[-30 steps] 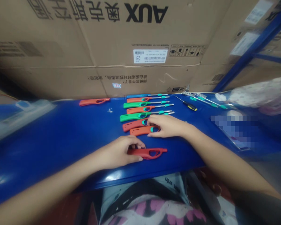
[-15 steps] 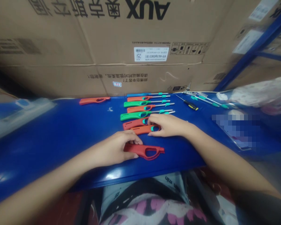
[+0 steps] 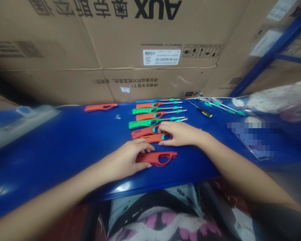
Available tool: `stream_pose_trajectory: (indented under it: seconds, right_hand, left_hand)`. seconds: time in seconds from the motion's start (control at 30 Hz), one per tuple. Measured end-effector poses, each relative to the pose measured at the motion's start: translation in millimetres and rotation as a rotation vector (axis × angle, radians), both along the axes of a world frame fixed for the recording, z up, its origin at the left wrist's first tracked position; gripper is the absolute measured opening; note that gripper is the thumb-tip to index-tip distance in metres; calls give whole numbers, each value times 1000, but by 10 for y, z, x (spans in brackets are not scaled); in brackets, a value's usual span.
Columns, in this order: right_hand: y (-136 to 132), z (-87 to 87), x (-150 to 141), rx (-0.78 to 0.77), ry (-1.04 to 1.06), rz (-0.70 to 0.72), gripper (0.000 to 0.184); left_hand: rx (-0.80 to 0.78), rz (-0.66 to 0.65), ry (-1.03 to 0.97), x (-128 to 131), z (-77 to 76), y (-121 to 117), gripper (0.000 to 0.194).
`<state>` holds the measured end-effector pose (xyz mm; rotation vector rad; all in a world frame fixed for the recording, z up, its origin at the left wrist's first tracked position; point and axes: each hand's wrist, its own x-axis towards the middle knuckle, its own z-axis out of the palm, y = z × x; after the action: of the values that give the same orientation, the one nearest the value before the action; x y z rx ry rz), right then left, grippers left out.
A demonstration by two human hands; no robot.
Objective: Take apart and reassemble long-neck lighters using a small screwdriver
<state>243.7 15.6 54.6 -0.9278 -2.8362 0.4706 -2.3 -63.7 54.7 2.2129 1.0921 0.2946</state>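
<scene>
"Gripping what, that left hand (image 3: pixel 125 159)?"

"One red handle (image 3: pixel 150 157), on the blue table (image 3: pixel 65 144); fingers and thumb part-closed round its butt, likely for control, nose toward three o'clock."

"And the right hand (image 3: pixel 183 134)?"

"Half curled about the orange lighter (image 3: pixel 152 138), perhaps steadying it; whether gripping, I cannot tell."

"Beyond, toward twelve?"

"Green lighter (image 3: pixel 142 124), others parallel, probably for order. Screwdriver (image 3: pixel 204 112): right hand's two o'clock."

Long multicoloured plastic lighters (image 3: pixel 136 125) rowed on flat blue surface (image 3: pixel 65 144), slim black-and-yellow screwdriver (image 3: pixel 204 112) right, big brown cardboard box (image 3: pixel 65 50) behind.
</scene>
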Motion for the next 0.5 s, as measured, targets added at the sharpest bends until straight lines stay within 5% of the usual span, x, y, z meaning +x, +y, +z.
stream_pose_trajectory:
  seconds: [0.33,0.5]
  right_hand:
    - [-10,-6,4,-13,0,-70,35]
    - [8,27,57,-62,-12,-109,44]
  left_hand:
    - [32,-28,162,-13,67,-13,33]
    - [2,14,327,-511,198,135,26]
